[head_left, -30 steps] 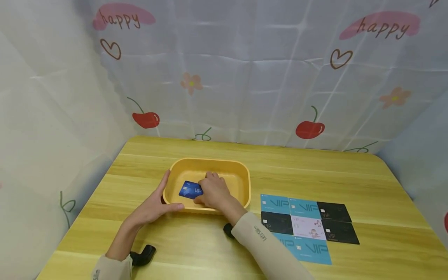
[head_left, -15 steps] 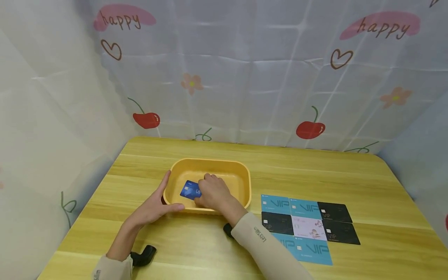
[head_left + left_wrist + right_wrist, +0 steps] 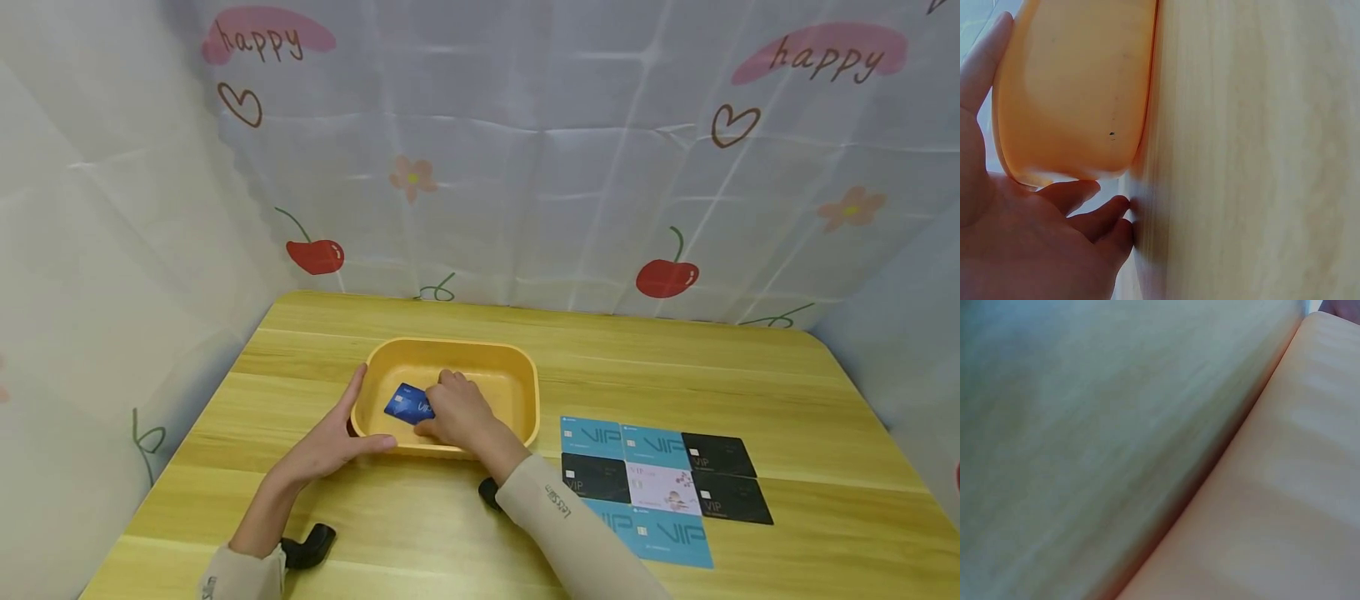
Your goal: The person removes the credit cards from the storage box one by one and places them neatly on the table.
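A yellow plastic tub (image 3: 517,367) sits on the wooden table (image 3: 675,367). Inside it my right hand (image 3: 459,412) pinches a dark blue card (image 3: 407,404) by its right end, the card tilted up off the tub floor. My left hand (image 3: 330,442) holds the tub's near left corner, thumb along the front wall and fingers around the side; the left wrist view shows that hand (image 3: 1035,237) against the tub wall (image 3: 1072,94). The right wrist view shows only blurred table and tub wall (image 3: 1285,506).
Several cards, light blue, black and one white, lie in a grid (image 3: 663,483) on the table right of the tub. Black wrist-camera mounts (image 3: 309,546) sit near the front edge. A printed curtain backs and flanks the table.
The blue card has shifted slightly in my right hand's pinch inside the tub. My left hand and the tub stay where they were.
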A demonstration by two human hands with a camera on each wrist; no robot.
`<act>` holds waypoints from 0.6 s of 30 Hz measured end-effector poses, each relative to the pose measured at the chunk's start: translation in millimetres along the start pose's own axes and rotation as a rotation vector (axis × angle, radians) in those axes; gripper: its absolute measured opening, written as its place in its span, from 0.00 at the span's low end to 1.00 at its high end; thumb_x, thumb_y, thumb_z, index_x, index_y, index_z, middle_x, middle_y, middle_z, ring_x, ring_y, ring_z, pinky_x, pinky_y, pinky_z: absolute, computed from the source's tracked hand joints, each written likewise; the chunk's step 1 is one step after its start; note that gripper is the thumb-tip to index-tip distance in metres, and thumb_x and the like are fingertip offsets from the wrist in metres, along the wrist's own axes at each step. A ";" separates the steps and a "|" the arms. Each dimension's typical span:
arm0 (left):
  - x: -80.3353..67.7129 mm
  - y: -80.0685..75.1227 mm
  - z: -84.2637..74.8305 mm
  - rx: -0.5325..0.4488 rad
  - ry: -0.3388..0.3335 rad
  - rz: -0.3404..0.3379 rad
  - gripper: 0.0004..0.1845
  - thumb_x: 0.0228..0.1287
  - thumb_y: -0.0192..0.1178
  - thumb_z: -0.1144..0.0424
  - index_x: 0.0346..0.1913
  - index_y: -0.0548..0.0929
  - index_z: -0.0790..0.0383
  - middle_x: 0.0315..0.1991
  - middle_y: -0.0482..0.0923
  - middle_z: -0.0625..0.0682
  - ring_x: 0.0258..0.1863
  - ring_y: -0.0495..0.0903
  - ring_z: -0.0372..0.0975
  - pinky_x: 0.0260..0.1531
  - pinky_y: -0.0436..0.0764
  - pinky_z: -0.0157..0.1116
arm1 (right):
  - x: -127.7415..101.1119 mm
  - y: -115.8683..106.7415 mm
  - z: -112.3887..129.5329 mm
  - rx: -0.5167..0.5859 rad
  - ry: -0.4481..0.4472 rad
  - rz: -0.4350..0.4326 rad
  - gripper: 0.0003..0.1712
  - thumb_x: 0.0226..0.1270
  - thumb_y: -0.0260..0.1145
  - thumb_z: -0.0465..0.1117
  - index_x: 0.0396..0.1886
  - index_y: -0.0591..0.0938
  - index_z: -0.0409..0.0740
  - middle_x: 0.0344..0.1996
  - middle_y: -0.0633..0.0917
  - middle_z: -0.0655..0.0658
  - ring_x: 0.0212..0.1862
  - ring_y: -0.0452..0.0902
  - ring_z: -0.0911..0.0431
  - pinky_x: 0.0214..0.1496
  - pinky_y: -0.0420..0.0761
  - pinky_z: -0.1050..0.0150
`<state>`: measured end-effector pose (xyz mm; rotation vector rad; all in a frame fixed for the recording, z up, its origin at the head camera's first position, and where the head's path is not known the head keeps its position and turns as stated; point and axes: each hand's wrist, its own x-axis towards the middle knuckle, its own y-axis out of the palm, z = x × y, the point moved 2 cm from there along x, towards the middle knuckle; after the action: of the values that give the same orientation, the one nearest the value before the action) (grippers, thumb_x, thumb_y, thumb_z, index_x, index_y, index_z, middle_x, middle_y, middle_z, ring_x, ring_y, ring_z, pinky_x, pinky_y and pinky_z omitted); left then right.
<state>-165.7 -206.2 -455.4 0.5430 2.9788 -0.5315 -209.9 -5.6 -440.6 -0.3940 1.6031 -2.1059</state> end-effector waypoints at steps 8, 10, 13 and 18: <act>-0.2 -0.1 0.6 0.009 0.002 -0.005 0.62 0.61 0.71 0.57 0.79 0.29 0.51 0.79 0.28 0.55 0.74 0.47 0.54 0.68 0.51 0.56 | 1.5 -1.3 -0.3 -0.010 -0.025 -0.021 0.21 0.58 0.73 0.49 0.45 0.84 0.39 0.34 0.79 0.46 0.36 0.71 0.55 0.44 0.75 0.62; -0.1 -0.2 1.0 0.010 0.001 -0.006 0.62 0.61 0.71 0.57 0.79 0.29 0.51 0.79 0.28 0.55 0.74 0.47 0.54 0.68 0.51 0.56 | 1.4 -1.7 -0.4 -0.002 -0.029 -0.029 0.22 0.57 0.73 0.49 0.45 0.84 0.39 0.34 0.79 0.46 0.36 0.71 0.55 0.43 0.75 0.62; -0.2 -0.1 0.9 0.006 -0.002 -0.006 0.62 0.61 0.71 0.57 0.79 0.29 0.51 0.79 0.28 0.55 0.74 0.48 0.54 0.68 0.51 0.56 | 0.9 -1.9 -0.9 0.021 -0.027 -0.038 0.22 0.57 0.74 0.48 0.45 0.84 0.38 0.34 0.79 0.46 0.37 0.71 0.55 0.43 0.75 0.63; -0.2 0.3 0.0 0.006 -0.005 -0.002 0.62 0.61 0.70 0.57 0.79 0.28 0.51 0.79 0.28 0.55 0.74 0.49 0.54 0.68 0.52 0.56 | -0.5 -2.2 -1.6 0.032 -0.029 -0.057 0.23 0.56 0.74 0.48 0.45 0.83 0.37 0.34 0.78 0.45 0.36 0.71 0.54 0.42 0.75 0.63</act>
<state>-165.5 -205.9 -455.5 0.5380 2.9743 -0.5418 -210.7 -3.6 -438.9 -0.4628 1.5567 -2.1554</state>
